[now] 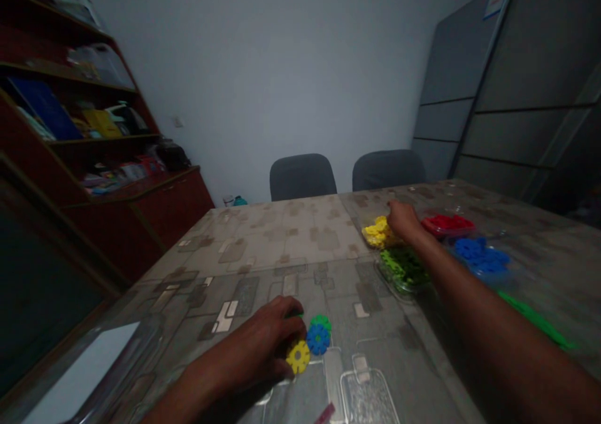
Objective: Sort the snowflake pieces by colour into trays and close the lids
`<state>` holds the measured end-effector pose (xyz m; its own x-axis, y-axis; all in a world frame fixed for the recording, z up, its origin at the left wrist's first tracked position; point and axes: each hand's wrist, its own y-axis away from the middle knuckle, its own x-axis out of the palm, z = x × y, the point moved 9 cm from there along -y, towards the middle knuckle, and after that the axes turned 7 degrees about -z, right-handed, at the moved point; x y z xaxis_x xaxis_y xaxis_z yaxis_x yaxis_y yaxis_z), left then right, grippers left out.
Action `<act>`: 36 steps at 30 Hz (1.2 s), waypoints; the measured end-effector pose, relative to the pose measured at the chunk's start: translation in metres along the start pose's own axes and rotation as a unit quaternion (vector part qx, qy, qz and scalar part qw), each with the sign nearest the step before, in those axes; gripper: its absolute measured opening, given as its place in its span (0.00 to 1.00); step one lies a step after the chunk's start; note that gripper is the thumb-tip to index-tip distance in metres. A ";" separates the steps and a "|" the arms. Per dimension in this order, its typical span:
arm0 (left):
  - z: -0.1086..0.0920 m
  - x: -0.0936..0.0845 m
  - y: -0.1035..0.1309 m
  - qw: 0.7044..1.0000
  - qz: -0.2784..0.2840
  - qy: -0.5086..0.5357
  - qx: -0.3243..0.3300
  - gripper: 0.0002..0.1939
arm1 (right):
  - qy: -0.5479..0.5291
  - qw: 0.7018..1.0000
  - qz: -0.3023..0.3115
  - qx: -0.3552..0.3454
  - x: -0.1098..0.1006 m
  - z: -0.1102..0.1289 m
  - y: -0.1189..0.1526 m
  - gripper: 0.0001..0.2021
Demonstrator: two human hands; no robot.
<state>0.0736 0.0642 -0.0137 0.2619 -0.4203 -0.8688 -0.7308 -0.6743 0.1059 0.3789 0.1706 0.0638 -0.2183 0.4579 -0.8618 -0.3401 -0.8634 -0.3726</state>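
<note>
My left hand (277,336) rests low over the table with its fingers curled round a small cluster of plastic snowflake discs. Of these, a yellow disc (298,356) is nearest to me, a blue disc (318,339) sits beside it, and a green disc (321,322) shows behind. They look joined, though my fingers cover part of them. My right hand (402,219) is stretched far forward at the right edge of a clear tub of yellow discs (377,231). Its fingers are bent down and mostly hidden, so I cannot see what they hold.
Near my right forearm stand tubs of light green discs (404,268), red discs (448,223) and blue discs (481,255). A bright green piece (538,320) lies farther right. A clear lid or tray with a white sheet (84,374) is at left. Two chairs (303,176) stand beyond the table.
</note>
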 end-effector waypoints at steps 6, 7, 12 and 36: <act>-0.007 -0.005 0.000 1.000 -0.006 0.011 0.000 0.19 | -0.076 0.991 0.051 -0.092 -0.007 0.041 0.042 0.13; -0.009 -0.006 0.000 1.000 -0.008 0.012 -0.001 0.19 | -0.098 0.985 0.074 -0.122 -0.003 0.055 0.058 0.13; -0.012 -0.008 0.000 1.000 -0.018 0.009 0.008 0.18 | -0.191 0.925 0.225 -0.240 0.038 0.111 0.162 0.12; -0.009 -0.004 0.003 1.000 0.011 0.008 0.022 0.18 | -0.094 0.931 0.212 -0.282 0.047 0.124 0.197 0.06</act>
<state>0.0755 0.0587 -0.0054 0.2549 -0.4452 -0.8584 -0.7638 -0.6370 0.1035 0.1885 0.0487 -0.0075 -0.3972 0.0339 -0.9171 0.3356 -0.9247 -0.1796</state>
